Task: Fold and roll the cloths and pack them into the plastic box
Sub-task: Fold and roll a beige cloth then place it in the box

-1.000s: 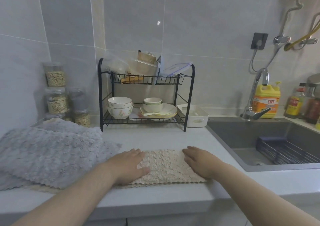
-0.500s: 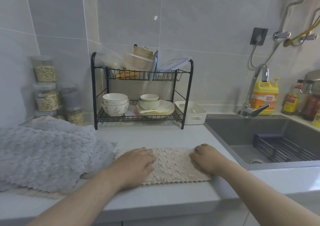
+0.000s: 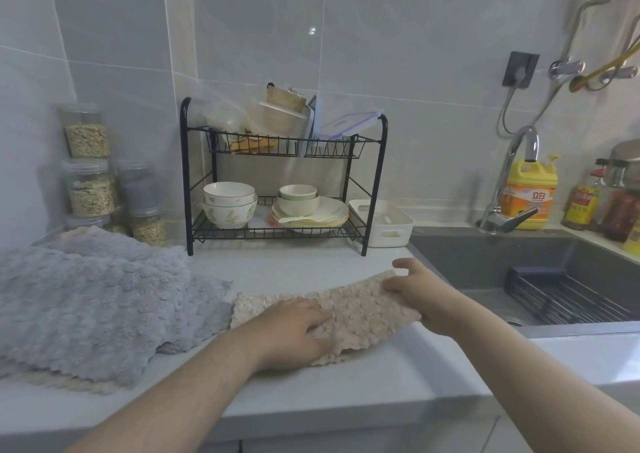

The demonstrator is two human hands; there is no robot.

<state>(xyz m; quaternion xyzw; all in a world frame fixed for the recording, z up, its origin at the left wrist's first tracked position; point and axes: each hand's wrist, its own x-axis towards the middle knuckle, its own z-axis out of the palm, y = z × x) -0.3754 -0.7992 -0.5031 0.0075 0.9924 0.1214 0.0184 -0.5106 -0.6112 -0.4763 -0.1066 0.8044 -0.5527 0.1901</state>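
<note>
Right hand [image 3: 424,296] grips one raised end of the cloth [image 3: 363,317] while left hand [image 3: 294,331] pins it flat-fingered; rolling should stay tight, edges aligned.

Left edge cuts off the grey cloths [image 3: 86,307].

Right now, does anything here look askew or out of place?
Only mildly: atop the dish rack the clear containers and a blue-rimmed lid lie tilted, not stacked. Nothing looks spilled.
</note>
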